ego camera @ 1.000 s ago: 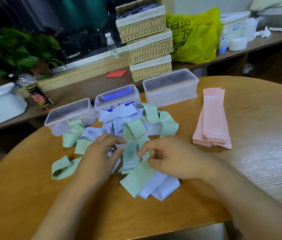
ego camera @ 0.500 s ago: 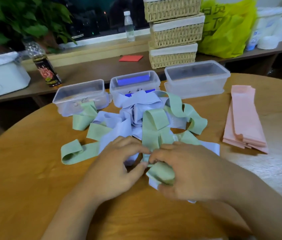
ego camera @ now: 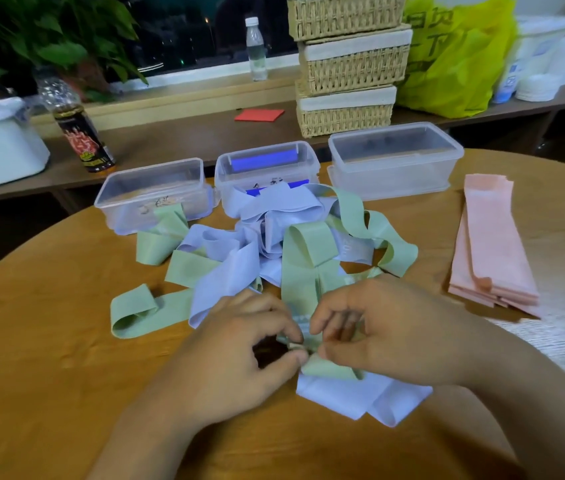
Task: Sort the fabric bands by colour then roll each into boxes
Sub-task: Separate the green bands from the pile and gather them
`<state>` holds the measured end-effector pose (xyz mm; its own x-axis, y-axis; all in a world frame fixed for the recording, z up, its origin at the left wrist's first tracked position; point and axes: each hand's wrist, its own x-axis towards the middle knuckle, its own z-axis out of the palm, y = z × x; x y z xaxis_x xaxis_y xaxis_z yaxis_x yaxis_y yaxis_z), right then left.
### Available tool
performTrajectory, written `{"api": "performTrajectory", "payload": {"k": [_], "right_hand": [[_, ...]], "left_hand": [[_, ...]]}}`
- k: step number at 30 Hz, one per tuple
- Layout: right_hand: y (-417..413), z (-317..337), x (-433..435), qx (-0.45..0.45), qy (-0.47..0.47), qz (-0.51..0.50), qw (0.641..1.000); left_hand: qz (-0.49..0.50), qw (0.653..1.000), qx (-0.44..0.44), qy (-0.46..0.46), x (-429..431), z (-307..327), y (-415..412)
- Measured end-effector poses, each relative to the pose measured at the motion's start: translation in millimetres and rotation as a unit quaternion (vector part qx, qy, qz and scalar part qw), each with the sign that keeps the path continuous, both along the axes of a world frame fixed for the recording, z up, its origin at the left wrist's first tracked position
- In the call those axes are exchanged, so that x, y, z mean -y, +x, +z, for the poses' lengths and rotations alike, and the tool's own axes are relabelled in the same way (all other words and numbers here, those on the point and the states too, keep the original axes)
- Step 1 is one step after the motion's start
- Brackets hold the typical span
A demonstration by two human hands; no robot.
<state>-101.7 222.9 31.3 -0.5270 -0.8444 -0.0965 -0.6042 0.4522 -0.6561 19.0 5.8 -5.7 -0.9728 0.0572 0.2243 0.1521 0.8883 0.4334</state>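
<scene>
Low in the centre of the frame the left hand and right hand meet over one green band — each grip is closed, fingertips and thumb pinching its near end. The other green and lilac bands lie tangled mid-frame on the table, just in front of three clear boxes; pink bands sit stacked at the right.

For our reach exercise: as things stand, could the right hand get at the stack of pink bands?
Probably yes: the pink bands lie on the right hand's side, with only bare table between. That hand pinches a green band and must let go first.
</scene>
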Motion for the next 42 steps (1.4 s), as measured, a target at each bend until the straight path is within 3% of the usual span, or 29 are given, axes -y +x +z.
{"api": "performTrajectory", "payload": {"k": [5, 7, 12, 18, 21, 23, 26, 28, 31, 34, 38, 40, 42], "right_hand": [[-4.8, 7.2, -12.3, 0.055, -0.055, -0.027, 0.997], [-2.7, 10.9, -18.1, 0.063, -0.019, 0.006, 0.998], [10.2, 0.9, -18.5, -0.065, 0.087, 0.074, 0.991], [23.3, -13.7, -8.0, -0.164, 0.060, 0.036, 0.984], [12.6, -5.7, -10.5, -0.093, 0.022, 0.011, 0.995], [0.2, 0.4, -14.9, -0.020, -0.050, -0.064, 0.996], [-9.7, 8.9, -18.5, -0.009, -0.203, -0.177, 0.963], [-5.5, 14.8, -14.6, 0.018, -0.263, -0.182, 0.947], [8.1, 16.2, -2.4, 0.066, -0.271, -0.119, 0.953], [12.8, 14.8, 4.1, 0.104, -0.268, -0.088, 0.954], [10.8, 24.8, 0.1, 0.179, -0.280, -0.069, 0.941], [-0.2, 26.0, -3.9, 0.173, -0.312, -0.126, 0.926], [-17.6, 18.3, -11.1, 0.072, -0.315, -0.216, 0.921]], "left_hand": [[-0.019, 1.000, 0.007, -0.002, -0.5, 1.1, -0.3], [-0.008, 1.000, -0.004, 0.022, -1.3, 0.7, -0.2], [0.109, 0.975, -0.042, 0.190, -9.8, 5.9, -0.5], [0.134, 0.927, -0.114, 0.332, -14.4, 9.9, -4.5], [0.105, 0.917, -0.121, 0.365, -16.0, 15.6, -3.2], [0.069, 0.908, -0.132, 0.392, -14.3, 18.6, -0.4], [0.023, 0.896, -0.126, 0.425, -12.2, 24.2, 7.0], [0.007, 0.907, -0.100, 0.410, -16.8, 25.2, 6.8], [0.019, 0.919, -0.126, 0.373, -27.7, 20.0, -1.9], [0.036, 0.891, -0.133, 0.433, -34.2, 21.2, -5.5], [0.064, 0.878, -0.185, 0.436, -35.9, 30.1, -2.5], [0.087, 0.868, -0.222, 0.436, -31.6, 34.9, -3.0], [0.107, 0.850, -0.253, 0.450, -23.7, 38.2, -4.0]]}}
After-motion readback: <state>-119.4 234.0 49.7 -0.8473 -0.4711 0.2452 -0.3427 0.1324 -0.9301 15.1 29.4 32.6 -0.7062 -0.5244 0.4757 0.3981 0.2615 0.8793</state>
